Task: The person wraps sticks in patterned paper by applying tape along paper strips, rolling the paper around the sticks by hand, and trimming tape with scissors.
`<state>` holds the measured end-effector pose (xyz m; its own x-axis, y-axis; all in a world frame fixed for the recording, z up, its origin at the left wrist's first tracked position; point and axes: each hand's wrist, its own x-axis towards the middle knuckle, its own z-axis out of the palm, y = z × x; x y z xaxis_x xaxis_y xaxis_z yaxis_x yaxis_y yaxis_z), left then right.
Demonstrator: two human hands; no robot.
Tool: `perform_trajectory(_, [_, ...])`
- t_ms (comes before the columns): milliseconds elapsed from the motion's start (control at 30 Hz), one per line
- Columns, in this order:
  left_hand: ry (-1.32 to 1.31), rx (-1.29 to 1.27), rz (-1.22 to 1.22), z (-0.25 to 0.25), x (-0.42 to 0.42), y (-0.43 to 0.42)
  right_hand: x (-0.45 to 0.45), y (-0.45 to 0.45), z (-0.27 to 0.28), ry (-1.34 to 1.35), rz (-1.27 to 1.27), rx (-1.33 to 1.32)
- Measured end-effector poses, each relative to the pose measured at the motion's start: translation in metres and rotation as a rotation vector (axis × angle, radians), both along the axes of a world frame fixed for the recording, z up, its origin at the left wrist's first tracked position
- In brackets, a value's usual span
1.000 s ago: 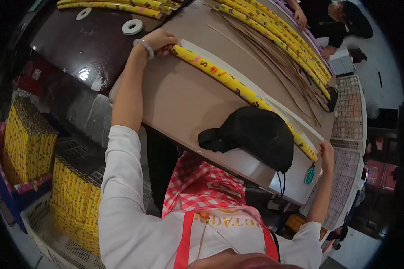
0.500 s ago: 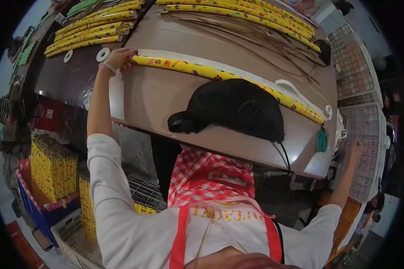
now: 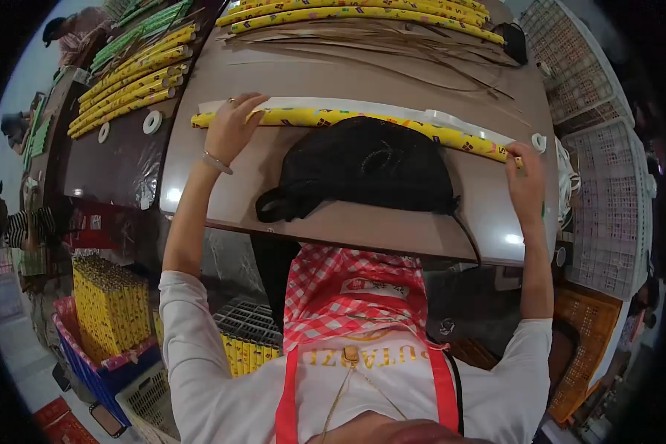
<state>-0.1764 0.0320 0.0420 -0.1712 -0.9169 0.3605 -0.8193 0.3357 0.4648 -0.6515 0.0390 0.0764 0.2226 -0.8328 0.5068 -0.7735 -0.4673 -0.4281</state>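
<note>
A long yellow tube with a colourful print lies across the brown table, a white strip along its far side. My left hand is closed over the tube a little in from its left end. At the right end, the fingers of my right hand are closed on the tube, partly hiding its tip. Between my hands, a black cloth bag with a loop and a cord sits in front of the tube and covers part of its near side. A white tape roll is just beyond my right hand.
More yellow tubes and thin brown strips lie at the back. Another stack of yellow tubes is left, near a white ring. White baskets stand right; a blue crate is lower left. Other people are at far left.
My left hand has moved right along the tube, away from its left end. My right hand has come in from beyond the table's right edge and taken hold of the right end.
</note>
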Motion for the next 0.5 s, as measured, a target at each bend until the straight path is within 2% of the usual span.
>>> perform_trajectory(67, [-0.124, -0.105, -0.090, -0.004, -0.011, -0.001, 0.016, -0.010, -0.006, 0.043, 0.076, -0.034])
perform_trajectory(200, [-0.054, -0.031, -0.078, -0.012, -0.022, 0.006, 0.042, -0.012, -0.003, 0.111, 0.185, -0.048])
perform_trajectory(333, [-0.175, -0.071, -0.062, -0.016, -0.019, 0.010, 0.023, 0.004, -0.006, 0.079, 0.083, 0.103])
perform_trajectory(400, [-0.099, -0.141, -0.024, -0.016, -0.021, 0.008, -0.021, 0.013, -0.020, 0.239, -0.225, 0.127])
perform_trajectory(467, [-0.101, -0.099, -0.013, -0.007, -0.030, 0.001, -0.075, 0.027, -0.046, 0.475, -0.530, 0.176])
perform_trajectory(500, [-0.108, -0.060, 0.003, -0.002, -0.038, -0.004, -0.095, 0.034, -0.054, 0.483, -0.534, 0.177])
